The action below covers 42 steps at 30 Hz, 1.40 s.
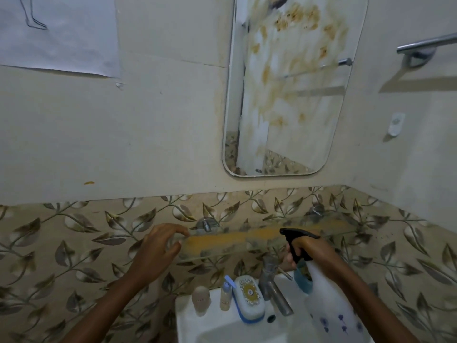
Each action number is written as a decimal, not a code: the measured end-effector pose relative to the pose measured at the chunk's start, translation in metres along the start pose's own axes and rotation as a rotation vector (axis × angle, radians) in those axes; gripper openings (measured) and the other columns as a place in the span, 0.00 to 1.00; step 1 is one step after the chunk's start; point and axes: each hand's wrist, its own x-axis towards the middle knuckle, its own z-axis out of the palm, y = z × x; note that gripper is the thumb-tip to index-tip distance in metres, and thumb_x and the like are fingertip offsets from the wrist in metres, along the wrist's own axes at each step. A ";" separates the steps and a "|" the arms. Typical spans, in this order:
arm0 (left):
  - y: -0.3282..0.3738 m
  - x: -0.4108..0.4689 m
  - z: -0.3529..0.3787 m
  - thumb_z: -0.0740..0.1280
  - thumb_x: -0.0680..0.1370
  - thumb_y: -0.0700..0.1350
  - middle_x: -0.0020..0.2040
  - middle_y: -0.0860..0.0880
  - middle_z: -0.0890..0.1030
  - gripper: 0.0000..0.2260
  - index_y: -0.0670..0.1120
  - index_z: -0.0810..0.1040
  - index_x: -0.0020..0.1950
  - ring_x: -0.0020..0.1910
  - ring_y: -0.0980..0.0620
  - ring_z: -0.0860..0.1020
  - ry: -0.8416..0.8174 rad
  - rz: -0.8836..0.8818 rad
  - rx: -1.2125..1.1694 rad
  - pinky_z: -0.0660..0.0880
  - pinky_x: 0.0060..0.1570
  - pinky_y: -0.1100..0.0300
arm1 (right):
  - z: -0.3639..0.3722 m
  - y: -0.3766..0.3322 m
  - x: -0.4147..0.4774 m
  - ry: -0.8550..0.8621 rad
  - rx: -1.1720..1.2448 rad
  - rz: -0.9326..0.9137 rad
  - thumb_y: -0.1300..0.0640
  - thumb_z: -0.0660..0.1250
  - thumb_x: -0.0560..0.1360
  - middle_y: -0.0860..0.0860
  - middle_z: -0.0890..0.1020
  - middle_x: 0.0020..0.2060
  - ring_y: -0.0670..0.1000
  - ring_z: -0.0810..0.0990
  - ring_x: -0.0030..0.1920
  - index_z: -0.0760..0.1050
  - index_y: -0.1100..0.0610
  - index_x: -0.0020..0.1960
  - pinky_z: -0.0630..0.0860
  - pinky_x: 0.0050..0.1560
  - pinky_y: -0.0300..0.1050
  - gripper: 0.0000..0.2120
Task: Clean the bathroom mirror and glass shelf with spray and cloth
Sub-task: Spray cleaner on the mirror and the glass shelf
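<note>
A wall mirror (291, 95) with rounded corners hangs above, smeared with brown-yellow stains. Below it a glass shelf (247, 240) on two metal brackets carries an orange-yellow smear along its length. My right hand (309, 248) grips a white spray bottle (329, 300) with a black trigger head, its nozzle pointing left over the shelf. A blue cloth (303, 278) is tucked against the bottle under that hand. My left hand (158, 243) is at the shelf's left end, fingers spread and touching its edge, holding nothing.
A white sink (195, 323) sits below with a metal tap (274, 288), a soap box (248, 297) and two small bottles (201, 300). A towel bar (425, 45) is on the right wall, and a paper sheet (57, 33) hangs at the upper left.
</note>
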 end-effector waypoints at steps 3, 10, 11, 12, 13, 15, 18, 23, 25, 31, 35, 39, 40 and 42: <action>-0.006 0.004 0.003 0.57 0.72 0.55 0.53 0.64 0.77 0.13 0.63 0.72 0.55 0.57 0.53 0.74 -0.008 0.008 -0.006 0.71 0.56 0.47 | -0.015 0.003 0.003 0.099 -0.011 -0.035 0.70 0.59 0.72 0.59 0.75 0.27 0.54 0.75 0.26 0.69 0.80 0.53 0.75 0.30 0.45 0.14; -0.003 0.015 0.014 0.58 0.71 0.54 0.55 0.61 0.78 0.13 0.67 0.72 0.54 0.58 0.49 0.74 -0.059 0.045 -0.010 0.70 0.56 0.42 | -0.038 0.016 0.011 0.230 -0.027 -0.003 0.68 0.59 0.72 0.59 0.73 0.27 0.56 0.72 0.26 0.70 0.79 0.54 0.73 0.26 0.43 0.15; -0.002 0.018 0.015 0.58 0.71 0.54 0.55 0.61 0.78 0.13 0.67 0.72 0.53 0.58 0.49 0.74 -0.065 0.051 -0.010 0.70 0.56 0.41 | -0.041 0.016 0.012 0.229 -0.020 -0.008 0.69 0.59 0.72 0.59 0.73 0.27 0.55 0.72 0.26 0.69 0.79 0.54 0.73 0.25 0.43 0.15; -0.002 0.022 0.016 0.58 0.71 0.54 0.55 0.61 0.78 0.13 0.68 0.71 0.53 0.58 0.49 0.75 -0.069 0.055 -0.006 0.70 0.56 0.41 | -0.045 0.015 0.012 0.230 -0.012 -0.006 0.69 0.58 0.73 0.60 0.73 0.28 0.55 0.72 0.26 0.69 0.79 0.54 0.73 0.25 0.42 0.15; -0.001 0.026 0.017 0.58 0.71 0.53 0.55 0.62 0.78 0.13 0.68 0.71 0.53 0.58 0.49 0.75 -0.071 0.058 0.001 0.70 0.56 0.41 | -0.048 0.014 0.013 0.222 -0.007 -0.009 0.69 0.58 0.73 0.60 0.74 0.28 0.55 0.73 0.26 0.69 0.79 0.55 0.74 0.25 0.43 0.15; 0.001 0.032 0.020 0.58 0.71 0.52 0.54 0.62 0.78 0.13 0.66 0.72 0.53 0.57 0.49 0.75 -0.070 0.071 -0.007 0.70 0.56 0.42 | -0.057 0.010 0.016 0.231 -0.003 -0.021 0.73 0.55 0.71 0.61 0.74 0.30 0.57 0.74 0.28 0.70 0.76 0.59 0.75 0.25 0.44 0.18; 0.005 0.037 0.027 0.59 0.70 0.50 0.53 0.59 0.80 0.12 0.61 0.74 0.51 0.55 0.50 0.76 -0.076 0.110 -0.030 0.72 0.55 0.44 | -0.071 0.010 0.029 0.270 0.032 -0.022 0.77 0.51 0.68 0.62 0.74 0.31 0.60 0.74 0.29 0.68 0.73 0.63 0.75 0.23 0.45 0.24; 0.005 0.041 0.037 0.59 0.70 0.51 0.53 0.56 0.80 0.09 0.59 0.76 0.46 0.54 0.48 0.77 -0.090 0.148 -0.057 0.73 0.54 0.43 | -0.082 0.025 0.033 0.375 -0.030 -0.006 0.69 0.59 0.71 0.60 0.73 0.28 0.56 0.73 0.25 0.71 0.77 0.54 0.73 0.26 0.45 0.15; 0.005 0.045 0.039 0.59 0.70 0.51 0.52 0.54 0.81 0.09 0.57 0.77 0.45 0.54 0.47 0.77 -0.094 0.151 -0.053 0.73 0.54 0.41 | -0.088 0.025 0.035 0.355 -0.008 0.009 0.71 0.56 0.71 0.60 0.73 0.29 0.56 0.73 0.23 0.70 0.75 0.59 0.73 0.23 0.42 0.17; 0.007 0.052 0.043 0.59 0.70 0.53 0.52 0.66 0.77 0.11 0.68 0.74 0.47 0.54 0.54 0.75 -0.120 0.153 -0.054 0.71 0.53 0.53 | -0.109 0.012 0.045 0.455 0.050 0.028 0.76 0.52 0.66 0.61 0.72 0.29 0.58 0.73 0.25 0.66 0.76 0.62 0.70 0.21 0.42 0.24; 0.008 0.050 0.049 0.59 0.69 0.52 0.52 0.67 0.77 0.15 0.70 0.73 0.50 0.55 0.54 0.75 -0.147 0.151 -0.089 0.72 0.55 0.49 | -0.123 0.010 0.046 0.548 0.118 -0.023 0.78 0.50 0.66 0.60 0.70 0.30 0.57 0.71 0.27 0.69 0.63 0.67 0.68 0.27 0.47 0.32; 0.008 0.050 0.051 0.58 0.70 0.52 0.55 0.62 0.76 0.15 0.71 0.72 0.50 0.57 0.49 0.76 -0.158 0.163 -0.111 0.72 0.56 0.42 | -0.132 0.015 0.043 0.633 0.184 0.002 0.74 0.54 0.65 0.65 0.74 0.35 0.56 0.71 0.26 0.78 0.65 0.48 0.69 0.28 0.46 0.18; 0.008 0.051 0.050 0.58 0.70 0.52 0.55 0.62 0.76 0.14 0.71 0.72 0.50 0.56 0.49 0.76 -0.158 0.167 -0.113 0.73 0.56 0.44 | -0.133 0.014 0.042 0.642 0.190 0.009 0.73 0.55 0.65 0.65 0.74 0.37 0.56 0.72 0.26 0.77 0.65 0.44 0.70 0.27 0.46 0.15; 0.008 0.051 0.048 0.58 0.70 0.52 0.54 0.61 0.78 0.13 0.70 0.73 0.50 0.56 0.51 0.76 -0.153 0.166 -0.113 0.72 0.56 0.49 | -0.129 0.010 0.041 0.597 0.151 0.044 0.74 0.53 0.67 0.64 0.72 0.35 0.56 0.71 0.27 0.76 0.69 0.55 0.69 0.23 0.42 0.20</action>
